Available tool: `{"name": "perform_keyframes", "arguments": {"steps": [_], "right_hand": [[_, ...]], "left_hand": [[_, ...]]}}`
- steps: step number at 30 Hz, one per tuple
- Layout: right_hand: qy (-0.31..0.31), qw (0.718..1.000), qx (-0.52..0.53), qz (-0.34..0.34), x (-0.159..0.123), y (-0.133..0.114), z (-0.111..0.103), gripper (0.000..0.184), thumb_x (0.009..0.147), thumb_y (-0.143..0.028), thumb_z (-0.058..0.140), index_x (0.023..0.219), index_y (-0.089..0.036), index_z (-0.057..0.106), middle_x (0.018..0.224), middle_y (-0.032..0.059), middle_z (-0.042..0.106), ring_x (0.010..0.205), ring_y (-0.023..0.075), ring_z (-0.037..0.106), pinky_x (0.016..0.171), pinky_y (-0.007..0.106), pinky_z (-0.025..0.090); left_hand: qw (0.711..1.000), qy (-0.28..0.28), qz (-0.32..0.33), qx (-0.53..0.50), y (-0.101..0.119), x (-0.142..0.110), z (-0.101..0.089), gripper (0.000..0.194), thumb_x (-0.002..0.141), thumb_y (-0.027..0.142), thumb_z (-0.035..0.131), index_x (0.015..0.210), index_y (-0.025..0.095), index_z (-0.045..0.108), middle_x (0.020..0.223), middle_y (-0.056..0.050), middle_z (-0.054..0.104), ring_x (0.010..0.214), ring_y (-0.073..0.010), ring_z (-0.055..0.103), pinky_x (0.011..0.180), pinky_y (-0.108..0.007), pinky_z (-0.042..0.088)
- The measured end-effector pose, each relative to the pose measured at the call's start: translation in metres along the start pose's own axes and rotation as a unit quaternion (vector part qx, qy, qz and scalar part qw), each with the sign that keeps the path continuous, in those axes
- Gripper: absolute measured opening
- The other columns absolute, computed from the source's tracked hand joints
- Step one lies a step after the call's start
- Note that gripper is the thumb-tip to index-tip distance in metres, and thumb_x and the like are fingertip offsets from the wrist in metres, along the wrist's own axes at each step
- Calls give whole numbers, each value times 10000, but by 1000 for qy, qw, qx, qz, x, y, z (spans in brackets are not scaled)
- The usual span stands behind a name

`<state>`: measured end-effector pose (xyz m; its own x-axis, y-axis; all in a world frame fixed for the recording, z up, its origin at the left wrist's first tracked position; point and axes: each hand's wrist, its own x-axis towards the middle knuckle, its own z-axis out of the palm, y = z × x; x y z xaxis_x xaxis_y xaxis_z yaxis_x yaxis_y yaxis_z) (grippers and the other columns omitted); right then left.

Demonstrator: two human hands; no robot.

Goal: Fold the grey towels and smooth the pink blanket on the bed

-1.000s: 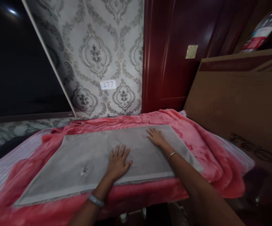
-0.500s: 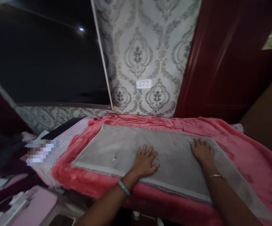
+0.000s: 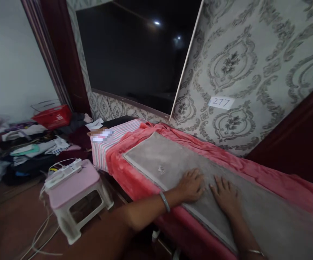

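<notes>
A long grey towel (image 3: pixel 172 153) lies spread out over a pink-red blanket (image 3: pixel 128 173). On its left part there is a small pale embroidered mark. My left hand (image 3: pixel 192 185), with a band at the wrist, rests flat on the towel near its middle, fingers stretched out. Just to the right, my right hand (image 3: pixel 226 195) lies on the same cloth with its fingers spread. A thin bangle circles that wrist at the bottom of the view. Neither hand grips anything.
A striped cloth (image 3: pixel 99 153) covers the table's left end. On the left, a pink-topped stool (image 3: pixel 72 187) carries a power strip (image 3: pixel 64 173), its cables trailing to the floor. Piled clothes and a red basket (image 3: pixel 52 116) lie behind. A large television (image 3: pixel 135 54) hangs on the wall.
The view has swung left, bringing the stool, clothes and basket into sight. My hands are now closer together on the towel, the right one having come in toward the left.
</notes>
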<state>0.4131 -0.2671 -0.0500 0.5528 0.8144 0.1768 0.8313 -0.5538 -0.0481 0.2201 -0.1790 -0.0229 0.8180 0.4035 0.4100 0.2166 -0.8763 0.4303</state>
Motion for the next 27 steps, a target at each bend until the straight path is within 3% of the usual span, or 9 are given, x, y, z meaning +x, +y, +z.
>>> {"name": "perform_keyframes", "arguments": {"steps": [3,6,9,11,14,17,21,27], "right_hand": [[9,1000,-28,-5,-6,-3,1,684,954,-522,237,1554,-226,381,1600,121,374,1454,346,337,1136,615,278],[16,999,-33,-5,-7,-1,1,683,960,-519,218,1550,-223,388,1599,118,379,1446,331,358,1144,605,278],[18,1000,-26,1,-6,0,1,696,953,-532,213,1554,-224,381,1602,112,375,1452,328,353,1147,597,282],[20,1000,-20,0,-6,1,3,703,947,-544,213,1554,-232,382,1599,107,380,1452,328,355,1145,595,287],[32,999,-9,-3,-5,3,8,700,942,-548,208,1540,-241,404,1590,106,395,1443,333,368,1137,606,293],[47,999,2,-1,-4,5,14,697,936,-550,197,1524,-252,424,1584,98,408,1449,331,360,1139,614,285],[43,999,9,1,-4,7,16,734,917,-590,182,1520,-254,432,1586,88,407,1459,329,349,1147,609,280],[45,999,22,9,-6,7,14,788,895,-611,150,1519,-228,442,1587,86,410,1464,336,341,1152,604,282]], "left_hand": [[999,-36,-4,3,-4,5,2,646,923,468,494,1470,130,430,1545,-213,414,1449,-333,369,1193,-521,289],[996,-89,-11,0,-19,22,-10,668,913,505,494,1465,132,450,1537,-223,425,1428,-352,403,1162,-530,331],[993,-108,-28,31,-50,41,-40,657,934,512,449,1494,170,424,1580,-194,392,1468,-335,351,1189,-554,265],[986,-135,-62,77,-79,49,-65,656,951,528,416,1528,219,379,1627,-151,334,1512,-298,275,1213,-547,207],[976,-154,-104,112,-128,48,-99,611,962,526,400,1506,250,423,1625,-132,348,1512,-299,279,1213,-578,158],[970,-152,-131,140,-173,44,-123,600,974,530,381,1513,269,418,1647,-96,311,1535,-287,214,1225,-570,77],[959,-136,-182,171,-214,47,-141,603,972,561,381,1515,302,414,1638,-63,340,1528,-295,225,1219,-581,96],[934,-56,-268,231,-232,50,-142,581,992,513,328,1491,241,450,1617,-129,362,1486,-358,283,1184,-633,134]]}}
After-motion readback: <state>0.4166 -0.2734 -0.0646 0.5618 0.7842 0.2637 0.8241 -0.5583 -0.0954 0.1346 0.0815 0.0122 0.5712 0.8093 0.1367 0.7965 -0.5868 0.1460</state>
